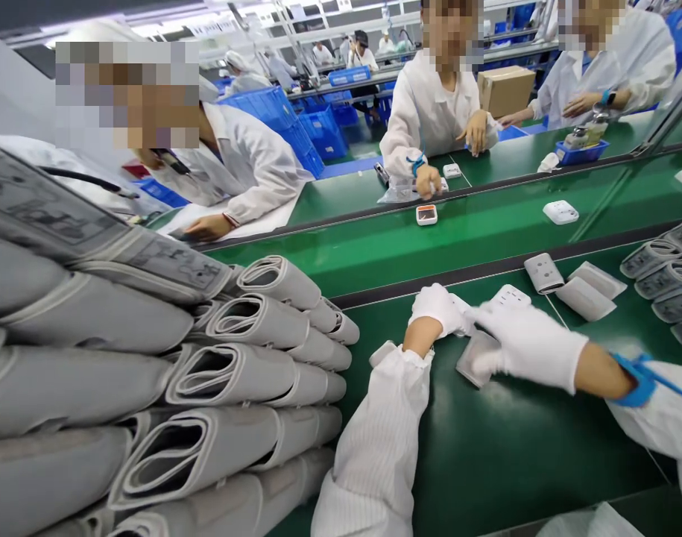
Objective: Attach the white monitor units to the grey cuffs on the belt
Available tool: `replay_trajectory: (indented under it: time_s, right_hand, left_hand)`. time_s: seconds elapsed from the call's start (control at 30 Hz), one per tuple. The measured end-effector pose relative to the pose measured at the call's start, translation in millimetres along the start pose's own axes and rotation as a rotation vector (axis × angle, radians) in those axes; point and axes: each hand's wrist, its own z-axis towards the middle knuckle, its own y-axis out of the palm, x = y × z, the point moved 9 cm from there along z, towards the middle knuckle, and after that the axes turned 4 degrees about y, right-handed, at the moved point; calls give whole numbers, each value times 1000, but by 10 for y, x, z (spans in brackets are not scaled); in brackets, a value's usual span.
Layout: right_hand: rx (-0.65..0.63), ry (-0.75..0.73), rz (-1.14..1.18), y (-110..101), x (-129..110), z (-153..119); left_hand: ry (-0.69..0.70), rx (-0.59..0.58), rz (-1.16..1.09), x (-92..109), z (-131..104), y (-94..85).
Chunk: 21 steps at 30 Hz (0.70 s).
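My left hand (437, 310), in a white glove, has its fingers wrapped round a small white device (461, 307), mostly hidden by the fingers. My right hand (528, 343), also gloved, reaches in from the right with fingers apart and slightly blurred. Its thumb lies over a translucent pouch (475, 359) on the green table. Just beyond the right hand lies a white device (509, 296) with dark openings. Another white piece (381, 353) sits left of my left wrist, partly behind the sleeve.
Rolled grey cuffs (262, 369) are piled high on the left; more rolls (668, 280) stand at right. A grey-white device (543, 273) and pouches (591, 291) lie beyond my right hand. Across the green conveyor (374, 257), carrying white devices (426, 215), people in white coats work.
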Motion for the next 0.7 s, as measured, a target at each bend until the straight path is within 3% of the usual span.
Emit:
replay_trajectory:
  time_s: [0.07, 0.17, 0.33, 0.43, 0.53, 0.63, 0.7]
  right_hand:
    - [-98, 47, -69, 268, -204, -128]
    - [-82, 130, -202, 485, -277, -189]
    - [26, 68, 3, 471, -162, -141]
    - [60, 21, 246, 393, -42, -98]
    - [165, -25, 523, 247, 36, -56]
    - [390, -169, 761, 6, -19, -106]
    - [471, -278, 794, -80, -150, -179]
  left_hand:
    - [-1, 11, -53, -15, -36, 8]
    - [16, 89, -152, -18, -154, -60]
    - [48, 303, -389, -90, -526, -374]
    - [109, 440, -922, -233, -893, -532]
    - [85, 471, -1411, -418, -1283, -405]
    - [26, 493, -1573, -511, -1584, -127]
    - [44, 508, -1562, -471, -1689, 17]
